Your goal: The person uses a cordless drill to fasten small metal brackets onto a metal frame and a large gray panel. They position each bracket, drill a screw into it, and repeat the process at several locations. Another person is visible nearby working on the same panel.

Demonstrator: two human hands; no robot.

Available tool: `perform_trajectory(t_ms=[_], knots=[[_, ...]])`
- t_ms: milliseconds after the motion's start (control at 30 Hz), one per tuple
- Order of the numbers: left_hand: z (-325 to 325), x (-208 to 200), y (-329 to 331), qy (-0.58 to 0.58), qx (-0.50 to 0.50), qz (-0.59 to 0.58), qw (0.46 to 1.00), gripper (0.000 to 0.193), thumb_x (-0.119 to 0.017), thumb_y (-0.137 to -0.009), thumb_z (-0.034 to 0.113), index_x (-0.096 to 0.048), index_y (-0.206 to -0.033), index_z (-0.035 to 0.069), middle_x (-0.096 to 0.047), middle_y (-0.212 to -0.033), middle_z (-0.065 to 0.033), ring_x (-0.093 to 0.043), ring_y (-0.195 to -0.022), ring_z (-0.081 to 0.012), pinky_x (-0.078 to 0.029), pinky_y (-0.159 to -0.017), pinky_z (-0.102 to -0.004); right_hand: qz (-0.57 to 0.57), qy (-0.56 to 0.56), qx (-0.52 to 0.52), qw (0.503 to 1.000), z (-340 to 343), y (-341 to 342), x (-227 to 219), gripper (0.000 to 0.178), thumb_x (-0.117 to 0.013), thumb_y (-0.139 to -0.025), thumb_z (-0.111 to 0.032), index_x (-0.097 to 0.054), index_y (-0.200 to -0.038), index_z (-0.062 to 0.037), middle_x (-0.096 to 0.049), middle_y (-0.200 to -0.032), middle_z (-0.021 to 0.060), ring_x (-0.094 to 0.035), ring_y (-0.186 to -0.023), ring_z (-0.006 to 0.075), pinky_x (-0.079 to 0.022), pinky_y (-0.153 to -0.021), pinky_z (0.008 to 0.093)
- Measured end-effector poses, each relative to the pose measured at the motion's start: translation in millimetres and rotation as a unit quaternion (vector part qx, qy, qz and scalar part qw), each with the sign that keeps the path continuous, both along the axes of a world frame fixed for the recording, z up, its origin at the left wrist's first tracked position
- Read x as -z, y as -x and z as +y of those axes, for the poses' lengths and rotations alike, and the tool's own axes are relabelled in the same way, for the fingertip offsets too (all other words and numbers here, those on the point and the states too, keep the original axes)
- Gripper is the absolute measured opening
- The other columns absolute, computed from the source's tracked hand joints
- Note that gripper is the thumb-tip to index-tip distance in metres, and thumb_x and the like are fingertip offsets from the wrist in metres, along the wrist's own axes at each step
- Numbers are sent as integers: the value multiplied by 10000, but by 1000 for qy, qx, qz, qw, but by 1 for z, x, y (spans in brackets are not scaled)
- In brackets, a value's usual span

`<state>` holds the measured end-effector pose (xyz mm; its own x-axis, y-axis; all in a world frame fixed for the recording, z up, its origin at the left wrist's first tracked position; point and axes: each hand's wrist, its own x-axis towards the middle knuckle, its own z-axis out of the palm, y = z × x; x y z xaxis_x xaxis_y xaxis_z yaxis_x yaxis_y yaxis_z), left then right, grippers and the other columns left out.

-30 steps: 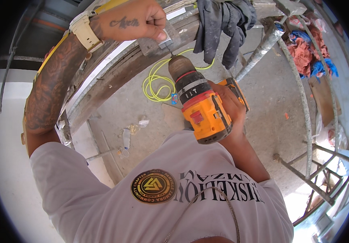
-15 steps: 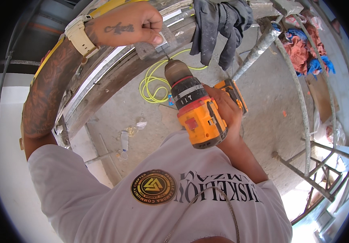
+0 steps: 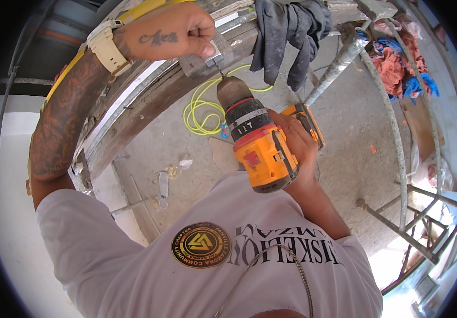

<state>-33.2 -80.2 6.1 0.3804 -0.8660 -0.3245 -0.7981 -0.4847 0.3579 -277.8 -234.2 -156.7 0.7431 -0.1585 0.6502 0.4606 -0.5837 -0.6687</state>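
Note:
My right hand [image 3: 298, 144] is wrapped round the grip of an orange and black cordless drill [image 3: 263, 151]. The thin drill bit [image 3: 218, 69] points up and away, its tip at a small silvery metal bracket [image 3: 213, 55]. My left hand [image 3: 178, 36] is closed, pinching that bracket between thumb and curled fingers against a short wooden block [image 3: 190, 65] on the plank. Whether the bit has entered the metal I cannot tell. The battery shows beyond my right hand.
Dark grey trousers or gloves-like cloth [image 3: 290, 37] hang over the weathered plank [image 3: 133, 119]. Metal scaffold pipes [image 3: 340, 66] stand on the right. A coiled yellow-green cord [image 3: 199, 114] lies on the concrete floor below, with red and blue crumpled sacks [image 3: 398, 66] at far right.
My left hand and the bracket have shifted very slightly right. The drill's front has moved slightly right too, its bit still at the bracket; both grips are unchanged.

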Motion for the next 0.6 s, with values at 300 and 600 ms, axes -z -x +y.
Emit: perform_trajectory(t_ms=[300,600], knots=[[3,0,3,9,5,-27,1000,354,-756,-938,260,-541,-772,33,-421,-655,14,-386,-618,-96,-342,-569,-308,19,-18,-7,1000,1,0,-8,512,-852,-697,-90,-689,-1163,44,-738,-1072,166,-732,-904,295,-599,-761,360],[3,4,-1,17,-24,-1,1000,309,-765,-926,236,-581,-780,36,-456,-646,27,-412,-611,-90,-354,-568,-302,15,-2,-24,1000,-3,0,-3,498,-852,-694,-78,-696,-1154,35,-729,-1152,175,-727,-927,301,-595,-774,364]])
